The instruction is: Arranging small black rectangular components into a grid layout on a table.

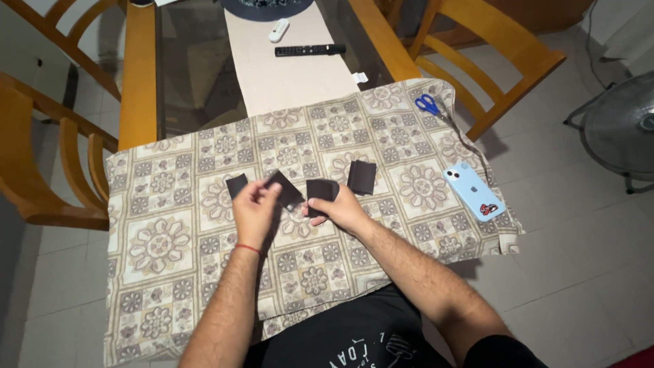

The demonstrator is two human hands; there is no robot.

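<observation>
My left hand (255,208) holds a small dark square piece (286,189) by its edge, lifted a little above the patterned cloth (177,232). My right hand (340,208) grips another dark piece (321,191) just to the right of it. A third dark piece (236,185) lies on the cloth left of my left hand. A fourth dark piece (362,176) lies to the right of my right hand.
Blue-handled scissors (428,104) lie at the cloth's far right corner. A light blue phone (473,191) rests near the right edge. Two remotes, black (310,50) and white (278,30), lie on the glass table. Wooden chairs (41,170) stand around; a fan (623,126) stands at right.
</observation>
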